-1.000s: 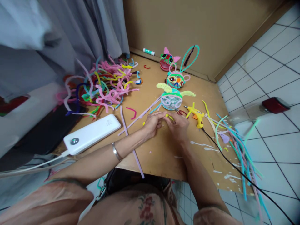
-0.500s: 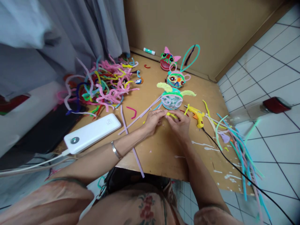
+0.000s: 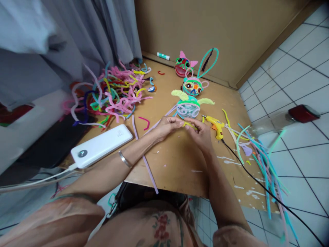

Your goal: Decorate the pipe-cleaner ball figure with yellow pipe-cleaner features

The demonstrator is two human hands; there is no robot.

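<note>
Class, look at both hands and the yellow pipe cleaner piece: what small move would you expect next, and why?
Probably lifting the yellow piece onto the teal ball figure. The left hand and right hand pinch it between their fingertips, right in front of that figure, with the glue gun lying beside the right hand.

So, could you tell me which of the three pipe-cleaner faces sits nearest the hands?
The pale blue face with fuzzy yellow-green horns; the other two sit farther back towards the wall.
</note>
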